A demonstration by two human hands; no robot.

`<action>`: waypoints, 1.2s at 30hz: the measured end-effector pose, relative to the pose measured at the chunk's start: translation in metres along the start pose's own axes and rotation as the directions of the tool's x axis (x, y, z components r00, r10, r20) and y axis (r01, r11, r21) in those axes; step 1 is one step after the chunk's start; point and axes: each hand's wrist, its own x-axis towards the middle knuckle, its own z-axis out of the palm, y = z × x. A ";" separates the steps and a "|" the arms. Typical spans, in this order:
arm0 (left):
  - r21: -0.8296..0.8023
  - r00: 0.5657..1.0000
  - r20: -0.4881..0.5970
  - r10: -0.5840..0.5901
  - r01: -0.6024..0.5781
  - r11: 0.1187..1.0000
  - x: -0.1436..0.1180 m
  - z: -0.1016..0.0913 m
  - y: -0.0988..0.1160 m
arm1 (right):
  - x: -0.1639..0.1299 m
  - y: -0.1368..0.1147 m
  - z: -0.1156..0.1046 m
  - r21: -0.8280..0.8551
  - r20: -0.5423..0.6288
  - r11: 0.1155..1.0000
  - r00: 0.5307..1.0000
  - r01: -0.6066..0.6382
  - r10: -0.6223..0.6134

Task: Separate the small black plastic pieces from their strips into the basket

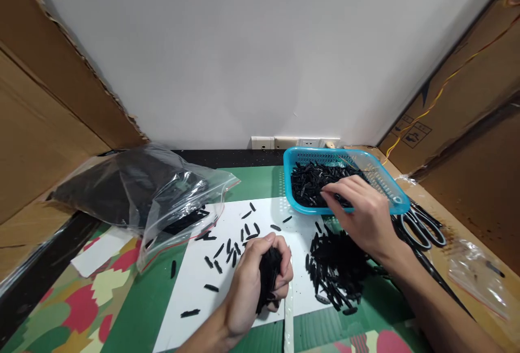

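The left hand (246, 282) is close to the camera, its forearm cut off by the lower edge, with fingers and thumb curled firmly around a bunch of black pieces (268, 277). The palm and fingers cover much of the bunch, and its dark pieces merge so that single ones cannot be counted; its long axis runs roughly away from the camera, the far end by the thumb and the near end showing below the fingers. The right hand (363, 209) is over the near side of a blue basket (312, 210), thumb and fingertips drawn together at the black pieces inside; whether a piece is pinched there cannot be told. That hand hides part of the basket's contents, and its forearm, cut off at lower right, covers the right side of a dark pile (337, 266). At the pile's near left edge, pieces slant from far left to near right. Loose pieces (211, 288) lie scattered on a white sheet (182, 288): one near its lower left lies almost crosswise, while several in the middle lean away to the right. A clear bag (134, 190) to the left holds a dark mass, blurred by glare and folds. Scissors (420, 228) beside the basket show mainly their handles.
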 end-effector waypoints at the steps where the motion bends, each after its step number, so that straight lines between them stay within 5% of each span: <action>1: 0.007 1.000 -0.015 -0.013 0.013 1.000 0.000 0.000 0.000 | 0.001 0.005 -0.001 -0.050 -0.023 0.998 0.999 -0.032 0.031; 5: 0.044 0.996 -0.071 -0.058 0.062 0.997 0.001 0.001 -0.001 | 0.001 0.003 -0.001 -0.023 -0.016 0.999 0.999 -0.043 0.042; 8: 0.051 0.996 -0.058 -0.064 0.067 0.996 0.001 0.002 -0.001 | 0.000 -0.021 -0.001 0.238 0.023 0.971 1.000 -0.024 0.019; 11: 0.045 0.990 -0.096 -0.108 0.113 0.993 -0.001 0.004 -0.002 | -0.003 -0.047 -0.001 0.593 0.157 0.800 0.988 -0.091 -0.005; 13: 0.034 0.974 -0.174 -0.146 0.154 0.987 -0.002 0.006 -0.003 | -0.006 -0.058 0.003 0.681 0.224 0.724 0.973 -0.110 -0.063; 21: 0.062 0.919 -0.358 -0.165 0.199 0.978 0.000 0.008 -0.008 | -0.014 -0.063 0.015 0.671 0.359 0.723 0.925 -0.164 -0.123; 28: 0.043 0.937 -0.324 -0.127 0.149 0.988 0.000 0.010 -0.003 | -0.010 -0.060 0.005 0.710 0.421 0.646 0.905 -0.280 -0.070; 33: 0.066 0.966 -0.246 -0.079 0.098 0.993 -0.002 0.008 -0.001 | -0.009 -0.054 0.001 0.770 0.437 0.486 0.896 -0.414 0.072; 36: 0.074 0.974 -0.214 -0.077 0.094 0.993 -0.002 0.008 -0.001 | -0.010 -0.050 0.004 0.820 0.496 0.255 0.859 -0.512 0.129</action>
